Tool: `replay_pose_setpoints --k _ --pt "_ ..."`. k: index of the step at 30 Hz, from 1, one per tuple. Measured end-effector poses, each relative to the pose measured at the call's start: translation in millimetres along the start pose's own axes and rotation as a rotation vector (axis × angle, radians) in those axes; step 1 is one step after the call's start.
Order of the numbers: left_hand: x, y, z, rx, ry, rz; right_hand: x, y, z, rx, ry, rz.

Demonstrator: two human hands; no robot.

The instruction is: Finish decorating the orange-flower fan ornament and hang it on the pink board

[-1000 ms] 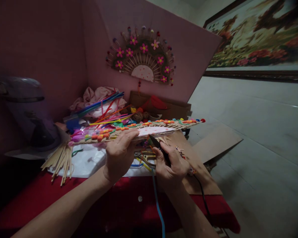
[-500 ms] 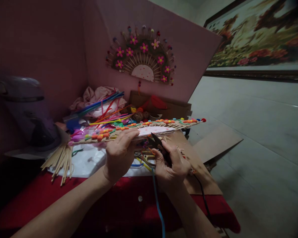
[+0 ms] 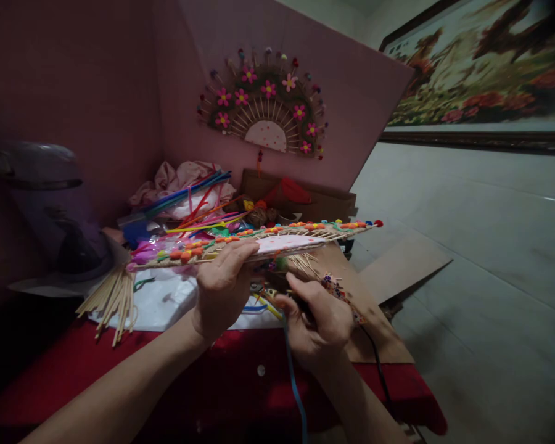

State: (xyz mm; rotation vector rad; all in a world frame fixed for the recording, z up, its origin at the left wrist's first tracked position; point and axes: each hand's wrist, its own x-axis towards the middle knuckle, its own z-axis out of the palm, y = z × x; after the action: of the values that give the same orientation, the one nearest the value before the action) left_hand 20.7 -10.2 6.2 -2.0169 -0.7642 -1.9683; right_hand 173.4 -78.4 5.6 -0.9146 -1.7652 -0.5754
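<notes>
Fan-shaped craft piece (image 3: 289, 245) is held up nearly edge-on above the near side of the tabletop (image 3: 166, 376), which wears a red cover; orange and yellow flowers run along its far band, a pale spotted panel sits at its near middle, and a red ball tips its right end; the left hand (image 3: 226, 283) grips its near edge, fingers on top, just left of the spotted panel; the right hand (image 3: 321, 317) is curled below and to the right, apart from the craft piece, closed around a dark tool (image 3: 307, 308) that is mostly hidden by the fingers; just beyond that hand lie loose thin sticks (image 3: 308, 265) and a brown board (image 3: 383, 339); a blue strip (image 3: 296, 388) hangs down beside the right wrist; left of the hands, a bundle of wooden sticks (image 3: 108, 302) rests partly on a white sheet (image 3: 166, 302), with a purple container (image 3: 60, 216) behind; beyond the craft piece are colourful stems (image 3: 192, 191), crumpled pink cloth (image 3: 166, 182) and balls of yarn; farther back, a second fan (image 3: 268, 90) with pink flowers is set against a pink panel (image 3: 351, 86), and a framed picture (image 3: 481, 74) hangs to the right.
</notes>
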Motion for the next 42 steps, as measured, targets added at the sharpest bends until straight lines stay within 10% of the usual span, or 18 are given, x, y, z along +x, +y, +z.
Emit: replay_pose_setpoints --k 6,14,24,28,35,42 --pt "1 0 0.9 0.018 0.030 -0.003 -6 -4 -10 0.078 -0.362 -0.245" --pt "6 -6 -3.1 0.045 0.037 0.019 -3 19 -38 0.054 -0.383 0.112" --pt "5 -6 -3.8 0.030 -0.010 0.093 -8 6 2 -0.191 -0.839 0.097" --pt "6 -5 -4.5 0.050 -0.006 0.103 -4 2 5 -0.134 -0.754 0.020" --pt "5 -4 -3.9 0.096 -0.012 0.138 10 -13 -5 0.075 -0.073 0.264" --pt "1 -5 -4.3 0.112 -0.038 0.165 21 -15 9 0.065 0.047 0.271"
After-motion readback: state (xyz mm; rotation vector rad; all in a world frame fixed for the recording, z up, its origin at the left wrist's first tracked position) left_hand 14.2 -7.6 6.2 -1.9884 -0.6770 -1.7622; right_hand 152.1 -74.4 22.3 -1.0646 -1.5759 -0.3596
